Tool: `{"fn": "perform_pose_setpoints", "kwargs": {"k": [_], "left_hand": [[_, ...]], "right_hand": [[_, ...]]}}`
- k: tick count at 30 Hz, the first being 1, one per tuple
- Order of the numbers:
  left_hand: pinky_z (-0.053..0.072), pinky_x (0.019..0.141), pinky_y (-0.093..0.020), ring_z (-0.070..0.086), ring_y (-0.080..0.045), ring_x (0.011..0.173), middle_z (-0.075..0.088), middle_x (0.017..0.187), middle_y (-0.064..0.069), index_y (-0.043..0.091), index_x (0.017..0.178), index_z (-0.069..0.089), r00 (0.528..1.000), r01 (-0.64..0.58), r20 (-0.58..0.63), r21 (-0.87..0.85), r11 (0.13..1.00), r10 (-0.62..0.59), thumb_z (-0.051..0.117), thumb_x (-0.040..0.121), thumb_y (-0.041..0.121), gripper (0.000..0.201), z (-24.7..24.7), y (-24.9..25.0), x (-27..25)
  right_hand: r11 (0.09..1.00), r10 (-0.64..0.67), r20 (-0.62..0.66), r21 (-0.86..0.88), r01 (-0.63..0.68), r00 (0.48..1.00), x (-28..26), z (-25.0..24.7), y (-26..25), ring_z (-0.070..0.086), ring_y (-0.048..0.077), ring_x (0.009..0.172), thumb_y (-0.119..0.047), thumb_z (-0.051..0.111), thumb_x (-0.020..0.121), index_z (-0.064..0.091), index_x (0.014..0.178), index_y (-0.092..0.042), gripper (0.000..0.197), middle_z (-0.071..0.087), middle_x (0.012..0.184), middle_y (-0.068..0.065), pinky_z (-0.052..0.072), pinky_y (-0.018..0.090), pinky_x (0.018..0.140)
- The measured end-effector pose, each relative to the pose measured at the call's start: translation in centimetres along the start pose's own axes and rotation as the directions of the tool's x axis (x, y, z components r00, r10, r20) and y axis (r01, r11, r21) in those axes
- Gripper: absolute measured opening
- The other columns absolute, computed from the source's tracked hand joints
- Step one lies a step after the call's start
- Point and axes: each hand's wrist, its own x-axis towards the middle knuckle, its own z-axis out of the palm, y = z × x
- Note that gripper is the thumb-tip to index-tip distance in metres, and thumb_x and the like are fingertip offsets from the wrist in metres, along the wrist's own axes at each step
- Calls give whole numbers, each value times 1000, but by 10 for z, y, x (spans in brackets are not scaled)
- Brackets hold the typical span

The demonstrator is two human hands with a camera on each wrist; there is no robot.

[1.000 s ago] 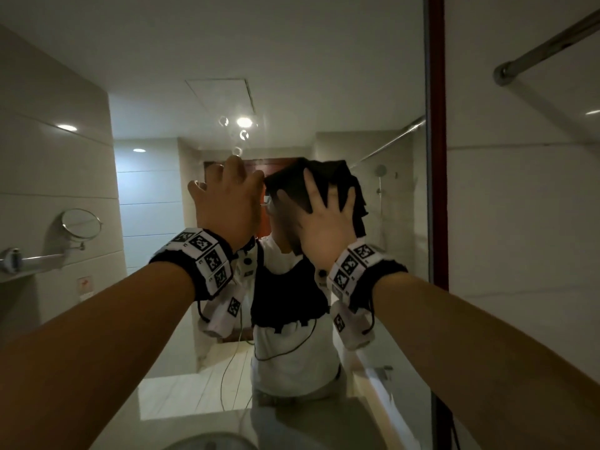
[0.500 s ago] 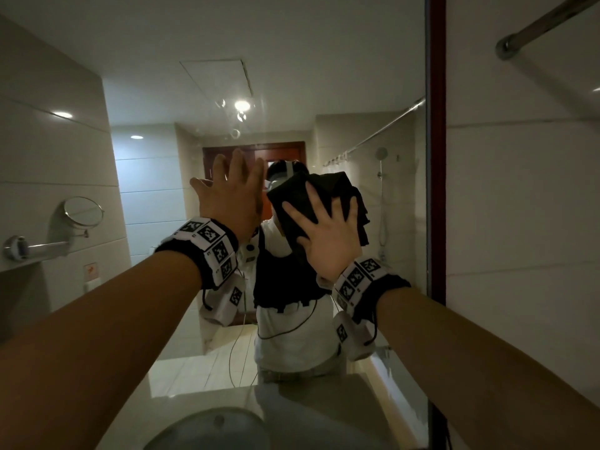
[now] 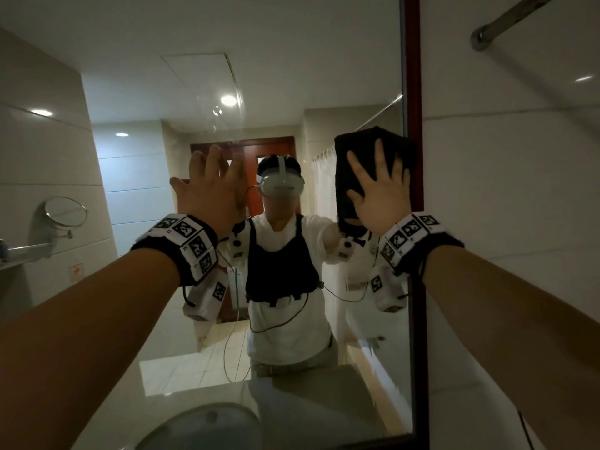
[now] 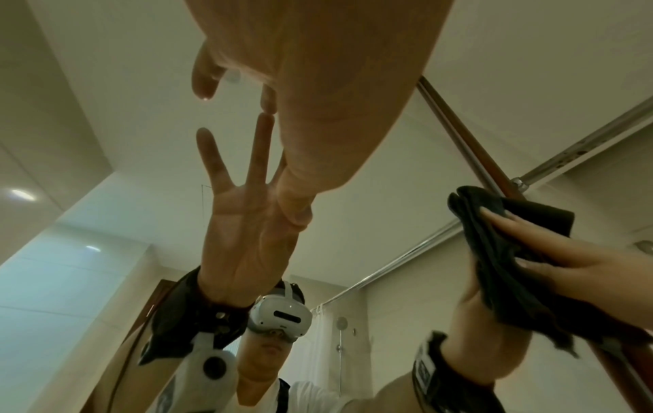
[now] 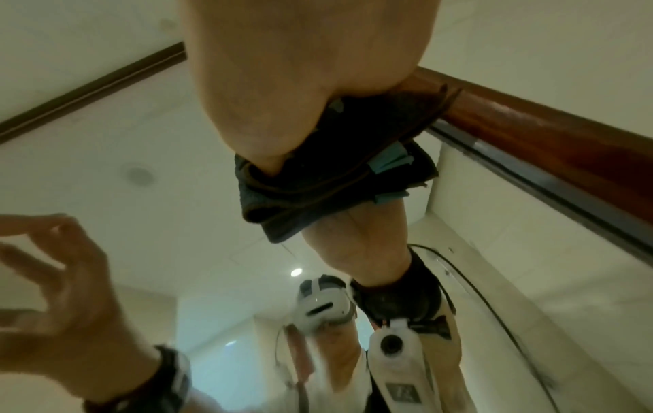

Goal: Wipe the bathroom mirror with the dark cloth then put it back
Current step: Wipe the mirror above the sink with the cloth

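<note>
Slid right to the red-brown wooden frame [image 3: 411, 92]: folded dark cloth [image 3: 354, 157] pressed flat under splayed right hand [image 3: 378, 198]; left hand [image 3: 212, 186] spread, fingertips on mirror glass [image 3: 162, 254], grasping nothing.

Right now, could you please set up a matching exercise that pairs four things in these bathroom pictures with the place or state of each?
Things:
1. dark cloth
2. left hand
3. round shaving mirror
4. mirror frame

Places or states:
A. mounted on the tiled wall at far left
B. a reddish-brown strip along the mirror's right edge
C. pressed flat to the glass under the right hand
D. fingers spread, bare, on the glass without any cloth

Pairs: 1-C, 2-D, 3-A, 4-B
</note>
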Motion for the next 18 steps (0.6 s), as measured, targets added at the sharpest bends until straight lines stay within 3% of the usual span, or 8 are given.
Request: {"fn": "perform_pose_setpoints", "kwargs": {"k": [6,10,14,18], "left_hand": [[39,91,-69,19,-41,140,20,154,-14,26,147,23,1000,-7,-2,-28,1000,7,76,73,43,93,0,0,-3],[40,89,-68,19,-40,140,19,154,-13,26,148,23,1000,-1,-5,-47,999,0,76,73,43,93,0,-1,-4],[41,87,-67,21,-41,138,20,152,-13,27,147,23,1000,-7,-10,-53,999,6,78,70,44,96,2,-1,-2],[40,88,-68,21,-41,138,21,153,-14,27,148,23,1000,-7,-17,-58,998,6,77,72,42,94,4,-3,-2]], "right_hand": [[1000,-3,4,-4,3,1000,-62,40,4,3,47,147,-48,45,97,-1,154,-48,73,-16,165,6,9,66,117],[998,-33,8,-52,33,999,-88,55,9,12,49,144,-46,51,94,9,155,-44,75,-7,166,10,15,67,115],[999,38,43,-11,-37,998,-71,45,-5,2,48,146,-45,46,98,3,154,-48,71,-16,164,7,2,67,115],[999,48,-3,20,-48,999,-24,17,-13,1,47,147,-45,42,100,1,154,-48,68,-16,164,7,1,69,115]]}}
